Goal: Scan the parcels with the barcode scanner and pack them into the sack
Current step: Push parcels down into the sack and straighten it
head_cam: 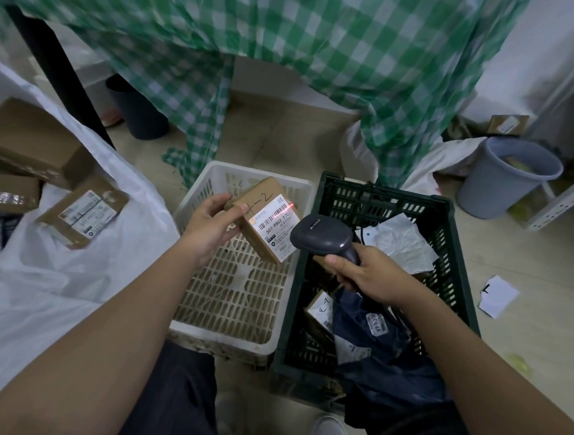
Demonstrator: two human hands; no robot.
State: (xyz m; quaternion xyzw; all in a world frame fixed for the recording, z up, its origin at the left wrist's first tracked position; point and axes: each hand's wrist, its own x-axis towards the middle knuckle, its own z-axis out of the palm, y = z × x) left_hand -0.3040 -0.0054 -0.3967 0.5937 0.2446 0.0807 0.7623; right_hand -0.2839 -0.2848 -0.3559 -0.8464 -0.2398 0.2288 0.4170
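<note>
My left hand grips a small brown cardboard parcel with a white label, held above the white basket. My right hand holds a dark barcode scanner just right of the parcel, and its red line falls on the label's barcode. The white sack lies open at the left with several brown boxes in it. More parcels, among them a dark blue bag and a white one, lie in the dark green crate under my right hand.
A green checked cloth hangs from a table ahead. A grey bucket stands at the right by a white metal rack. A scrap of white paper lies on the floor. My knees and one shoe show at the bottom.
</note>
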